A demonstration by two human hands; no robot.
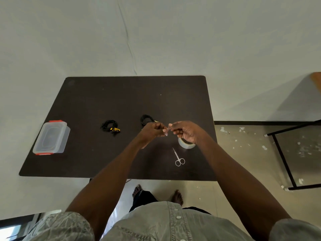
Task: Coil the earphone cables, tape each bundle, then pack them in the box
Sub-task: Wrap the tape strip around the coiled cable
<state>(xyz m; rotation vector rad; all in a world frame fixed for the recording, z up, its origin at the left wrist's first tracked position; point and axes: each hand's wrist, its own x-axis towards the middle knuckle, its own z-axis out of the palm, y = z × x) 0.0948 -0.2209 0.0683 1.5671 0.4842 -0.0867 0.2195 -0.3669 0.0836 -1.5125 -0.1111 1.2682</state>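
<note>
Here both hands, left hand (153,130) and right hand (185,132), pinch a tape strip (166,132) (clear).

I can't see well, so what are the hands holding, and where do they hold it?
A small clear piece of tape. The left hand pinches its left end and the right hand pinches its right end, above the table.

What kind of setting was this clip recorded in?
Probably a bare indoor room used as a makeshift workspace: a dark table pushed against a plain white wall, a paint-flecked floor, and the person standing barefoot.
</note>
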